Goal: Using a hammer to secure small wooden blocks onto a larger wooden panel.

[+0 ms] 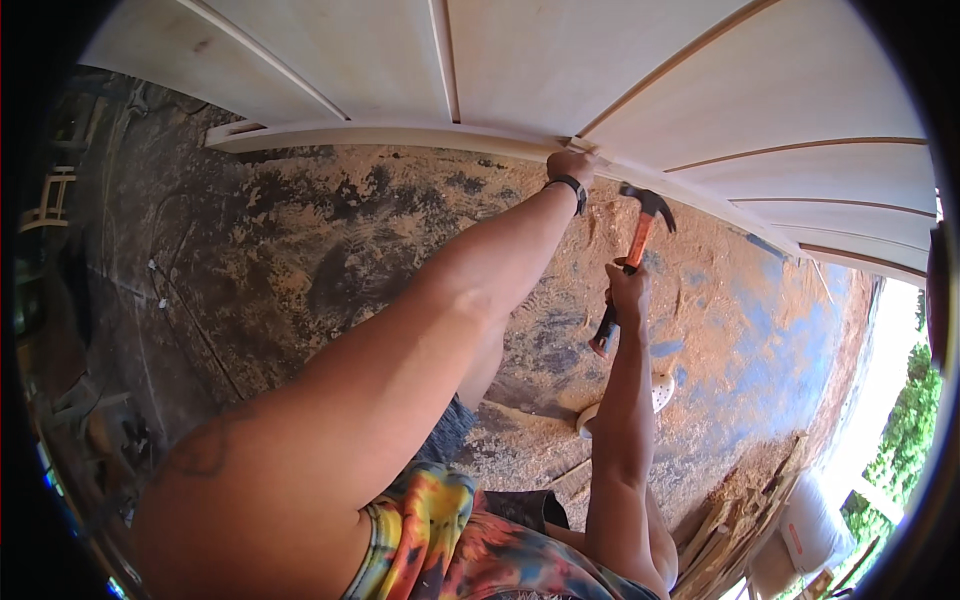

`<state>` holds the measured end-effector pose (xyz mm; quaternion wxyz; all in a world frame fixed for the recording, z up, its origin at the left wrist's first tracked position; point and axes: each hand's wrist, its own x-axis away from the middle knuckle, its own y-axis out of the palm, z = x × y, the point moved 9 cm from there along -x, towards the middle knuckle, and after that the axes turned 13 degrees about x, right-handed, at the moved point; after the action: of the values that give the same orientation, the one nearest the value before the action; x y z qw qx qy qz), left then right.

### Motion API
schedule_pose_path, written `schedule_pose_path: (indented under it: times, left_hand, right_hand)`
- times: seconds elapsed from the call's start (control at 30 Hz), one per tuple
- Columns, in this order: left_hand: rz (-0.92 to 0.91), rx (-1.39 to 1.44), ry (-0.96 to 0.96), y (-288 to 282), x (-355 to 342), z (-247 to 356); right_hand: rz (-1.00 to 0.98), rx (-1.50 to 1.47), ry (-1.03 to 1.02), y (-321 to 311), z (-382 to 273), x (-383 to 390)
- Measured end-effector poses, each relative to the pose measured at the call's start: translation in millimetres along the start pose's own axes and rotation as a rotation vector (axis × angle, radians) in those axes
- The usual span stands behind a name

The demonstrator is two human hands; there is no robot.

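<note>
My right hand (pixel 629 290) is closed around the handle of a claw hammer (pixel 641 236), which has an orange and black grip and a dark head. The hammer stands head up, just short of a pale wooden panel (pixel 520 60). My left arm reaches forward, and my left hand (pixel 572 167) is closed against the panel's lower rail (pixel 380 137), beside the end of a narrow strip (pixel 640 88). Whatever those fingers pinch is hidden. Several strips or grooves run across the panel, fanning outward in this view. A dark band circles my left wrist.
Sawdust covers much of the dark floor (pixel 420 260). A pale clog (pixel 661 391) shows behind my right forearm. Scrap wood (pixel 745 510) is heaped at the lower right beside a white sack (pixel 815 525). A thin cable (pixel 195 330) lies along the left.
</note>
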<state>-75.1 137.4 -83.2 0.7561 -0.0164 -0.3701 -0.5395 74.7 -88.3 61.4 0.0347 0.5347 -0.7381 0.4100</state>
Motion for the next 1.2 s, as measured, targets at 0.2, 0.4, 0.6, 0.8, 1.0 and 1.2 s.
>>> schedule_pose_path:
  times: [0.2, 0.4, 0.6, 0.8, 1.0, 1.2]
  left_hand:
    - [-0.005, -0.099, -0.002, 23, 17, -1]
    - [0.028, -0.088, -0.031, 12, 25, 5]
    - [0.016, 0.037, 0.078, -35, -17, 56]
    - [-0.340, -0.310, -0.511, 36, 128, 63]
    - [-0.647, -1.027, -0.305, -4, 139, 143]
    - [-0.857, -1.414, 0.048, -39, 116, 174]
  right_hand:
    - [0.367, -0.619, 0.344, -21, 27, -14]
    - [0.034, -0.192, 0.078, 5, 16, -5]
    - [-0.031, -0.204, 0.148, 55, 12, 20]
    - [-0.029, -0.104, 0.237, 37, 80, 16]
    - [-0.201, 0.092, 0.217, 86, 29, 25]
    - [-0.276, 0.376, 0.083, 128, -17, 28]
